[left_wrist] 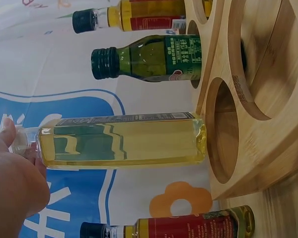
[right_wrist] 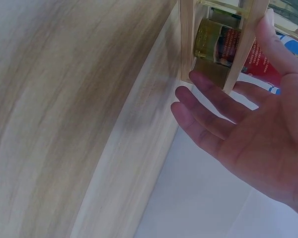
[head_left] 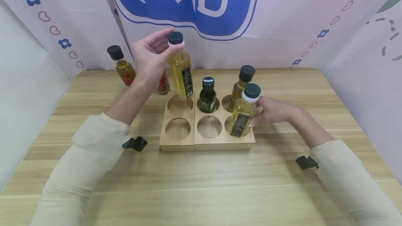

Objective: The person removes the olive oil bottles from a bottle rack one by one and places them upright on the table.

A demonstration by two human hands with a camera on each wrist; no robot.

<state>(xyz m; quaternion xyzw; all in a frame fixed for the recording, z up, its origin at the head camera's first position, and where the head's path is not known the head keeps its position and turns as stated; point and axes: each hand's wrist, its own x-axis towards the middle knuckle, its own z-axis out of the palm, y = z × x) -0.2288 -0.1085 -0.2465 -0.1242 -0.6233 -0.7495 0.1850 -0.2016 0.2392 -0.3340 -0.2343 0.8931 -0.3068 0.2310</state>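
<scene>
My left hand (head_left: 149, 55) grips a clear bottle of yellow oil (head_left: 180, 74) at its neck, just under the dark green cap. The bottle stands nearly upright over the back-left hole of a wooden bottle rack (head_left: 224, 146); in the left wrist view its base is at the rim of that hole. My right hand (head_left: 273, 109) is at the rack's right end, beside a matching oil bottle (head_left: 240, 119) in the front-right hole. In the right wrist view, its thumb is at the rack's top edge and its fingers are loosely spread, with nothing gripped.
A small dark green bottle (head_left: 208, 97) sits in the back-middle hole. A black-capped oil bottle (head_left: 237, 91) occupies the back-right one. Behind my left arm stand two red-labelled bottles (head_left: 125, 72) on the wooden table (head_left: 201, 187). A printed cloth (head_left: 282, 44) hangs behind.
</scene>
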